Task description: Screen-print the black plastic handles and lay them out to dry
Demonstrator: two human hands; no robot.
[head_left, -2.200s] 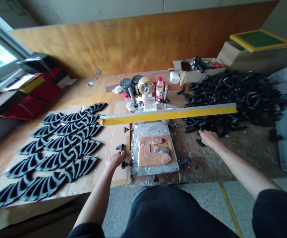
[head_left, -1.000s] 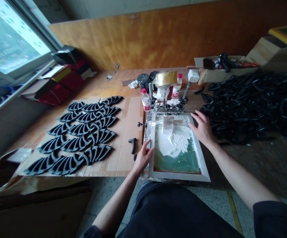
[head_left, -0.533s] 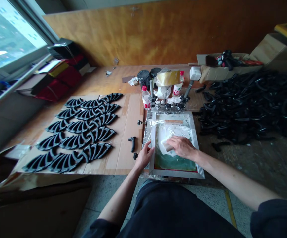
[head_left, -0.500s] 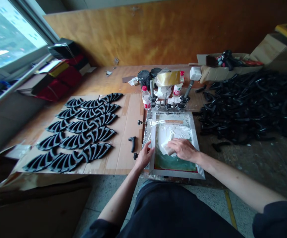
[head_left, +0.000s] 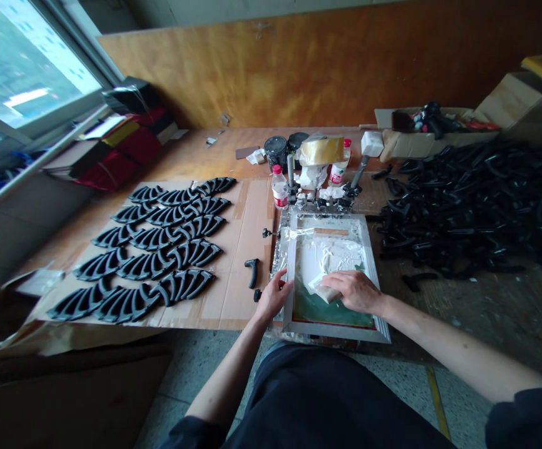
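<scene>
A metal-edged screen printing frame (head_left: 336, 333) lies flat in front of me. White ink (head_left: 340, 252) is smeared over the middle of its mesh, and the lower part of the mesh is green. In my right hand (head_left: 357, 291) is a pale, ink-smeared squeegee (head_left: 325, 290), pressed on the mesh at the lower edge of the ink. My left hand (head_left: 274, 297) grips the frame's left edge with its fingers curled. Left of that hand, a single black curved handle-like part (head_left: 252, 273) rests on the cardboard (head_left: 237, 243).
Rows of similar black parts (head_left: 144, 265) cover the cardboard at left. A large heap of black parts (head_left: 467, 212) lies at right. Behind the frame stand a clamp (head_left: 327, 201), red-capped bottles (head_left: 280, 190) and dark tubs (head_left: 275, 151). An open carton (head_left: 415, 142) sits at back right.
My right hand and the squeegee have moved slightly toward me and to the right over the mesh. My left hand stays on the frame's edge. The camera view has shifted a little.
</scene>
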